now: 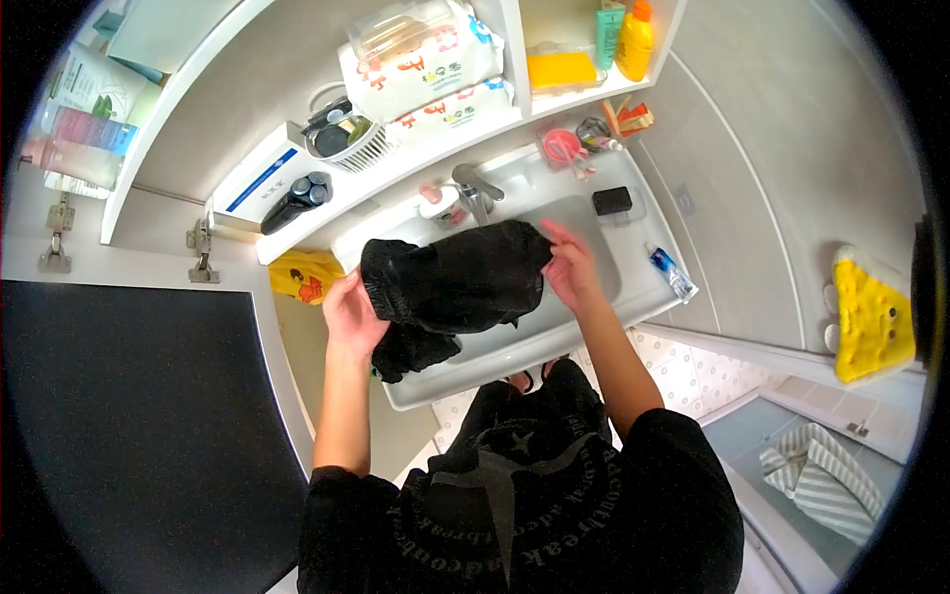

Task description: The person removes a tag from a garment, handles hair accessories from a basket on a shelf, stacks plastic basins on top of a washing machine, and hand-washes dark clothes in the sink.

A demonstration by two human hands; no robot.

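Observation:
A black garment (465, 277) with a gathered, elastic-looking band at its left end is stretched out above the sink (596, 240). My left hand (354, 314) is closed on the band, thumb on the near side. At the opposite end, my right hand (571, 265) pinches the cloth's edge; its fingers are slightly blurred. A second bunch of black cloth (411, 351) lies over the sink's front left corner, and I cannot tell whether it belongs to the same garment. Behind the garment stands the faucet (477, 186), its lower part partly covered.
A soap pump bottle (441, 204) stands beside the faucet. On the sink's right side are a black soap bar (612, 202) and a toothpaste tube (672, 271). Above, a shelf (396, 163) carries wipes packs (426, 74) and a shaver (295, 203). An open cabinet door (148, 416) fills the left.

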